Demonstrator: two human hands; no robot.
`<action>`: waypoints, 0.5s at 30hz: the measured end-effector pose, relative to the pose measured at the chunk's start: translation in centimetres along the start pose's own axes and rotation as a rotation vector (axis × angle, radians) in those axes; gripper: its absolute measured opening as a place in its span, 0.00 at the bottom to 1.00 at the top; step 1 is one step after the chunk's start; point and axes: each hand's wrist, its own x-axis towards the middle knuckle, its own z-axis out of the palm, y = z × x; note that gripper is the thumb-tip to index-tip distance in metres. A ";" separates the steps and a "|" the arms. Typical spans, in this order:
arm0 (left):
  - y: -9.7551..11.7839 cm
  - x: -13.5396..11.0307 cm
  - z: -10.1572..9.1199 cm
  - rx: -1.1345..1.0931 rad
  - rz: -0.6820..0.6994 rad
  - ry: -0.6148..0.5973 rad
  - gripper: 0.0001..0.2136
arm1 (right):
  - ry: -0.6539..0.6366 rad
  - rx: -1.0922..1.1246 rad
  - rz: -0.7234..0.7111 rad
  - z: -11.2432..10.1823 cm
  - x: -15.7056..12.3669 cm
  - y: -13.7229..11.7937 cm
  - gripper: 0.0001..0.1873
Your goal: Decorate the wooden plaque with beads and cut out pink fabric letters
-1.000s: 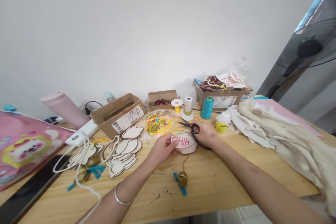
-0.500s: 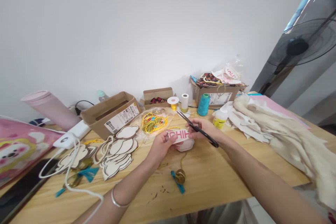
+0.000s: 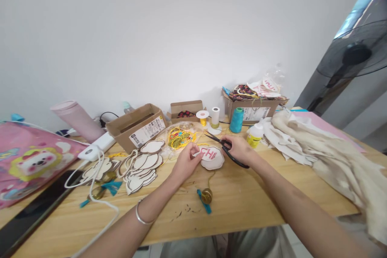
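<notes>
My left hand [image 3: 188, 161] pinches the left end of a white strip with pink letters [image 3: 208, 153]. Beneath the strip lies a white cloud-shaped piece [image 3: 213, 164] on the table, partly covered by it. A cord runs from that piece to a brass bell [image 3: 207, 196] with a teal tassel [image 3: 204, 202]. Just to the right, my right hand [image 3: 238, 150] is wrapped round black scissors [image 3: 225, 143]. Their blades are parted and point up and left, behind the cloud piece and apart from the strip.
Left of my hands lie several cloud-shaped pieces [image 3: 140, 177] and a white cable [image 3: 111, 205]. Behind stand a cardboard box [image 3: 136, 127], yellow cords [image 3: 181, 137], a teal thread cone [image 3: 236, 120] and a glue bottle [image 3: 255, 135]. Cream cloth [image 3: 329, 153] covers the right side.
The scissors have moved clear of the strip, and their blades have spread. The strip has tilted over the cloud piece, whose face now shows more. The view has shifted slightly left.
</notes>
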 end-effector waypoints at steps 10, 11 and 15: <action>1.6 -0.3 0.0 -0.320 -0.249 0.001 0.14 | 0.046 -0.665 0.182 -0.6 -0.7 -0.3 0.18; 1.7 -0.4 0.0 -0.356 -0.267 -0.001 0.17 | 0.024 -0.686 0.192 -0.5 -0.7 -0.3 0.18; 2.0 -0.6 -0.2 -0.474 -0.349 -0.002 0.17 | 0.030 -0.726 0.191 -0.4 -0.8 -0.3 0.19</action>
